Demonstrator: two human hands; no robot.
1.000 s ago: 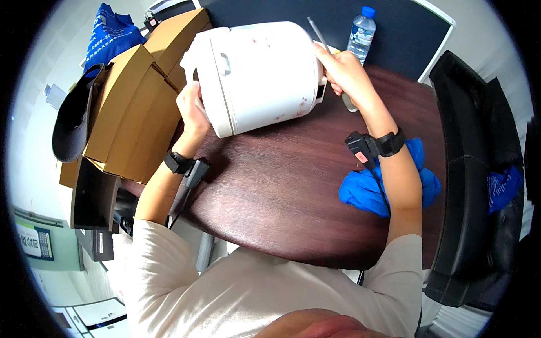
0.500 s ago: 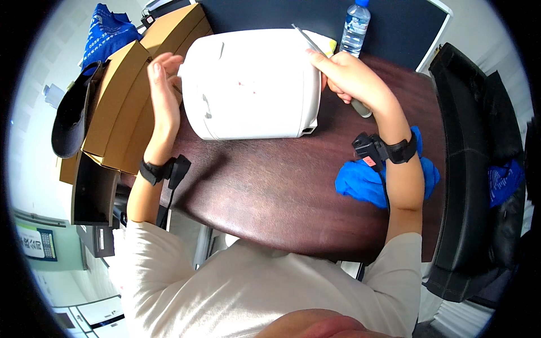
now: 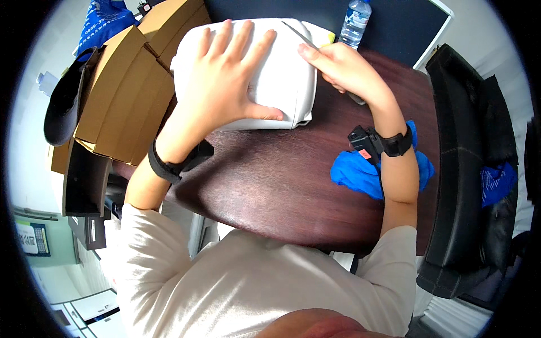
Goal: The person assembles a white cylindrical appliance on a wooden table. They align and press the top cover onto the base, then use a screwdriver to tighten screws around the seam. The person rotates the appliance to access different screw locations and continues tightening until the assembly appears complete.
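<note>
A white appliance with rounded edges [image 3: 284, 76] rests on the dark wooden table. My left hand [image 3: 228, 79] lies spread on its top, fingers fanned out and thumb stretched toward its near right edge. Beside the appliance's right side, my right hand [image 3: 338, 66] is closed around a knife [image 3: 300, 36] with a narrow grey blade. The blade points up and left over the appliance's right part; from this view I cannot tell whether it touches. Most of the handle is hidden in my fist, with its end showing below.
Brown cardboard boxes [image 3: 121, 96] and a black cap [image 3: 66, 112] stand at the left. A water bottle [image 3: 355, 25] is at the back right. Blue cloth [image 3: 358, 173] lies under my right forearm, on the table [image 3: 270, 191]. A black sofa [image 3: 459, 180] is at the right.
My left hand has moved from beside the appliance's left side onto its top, fingers spread. My right hand still holds the knife in nearly the same spot.
</note>
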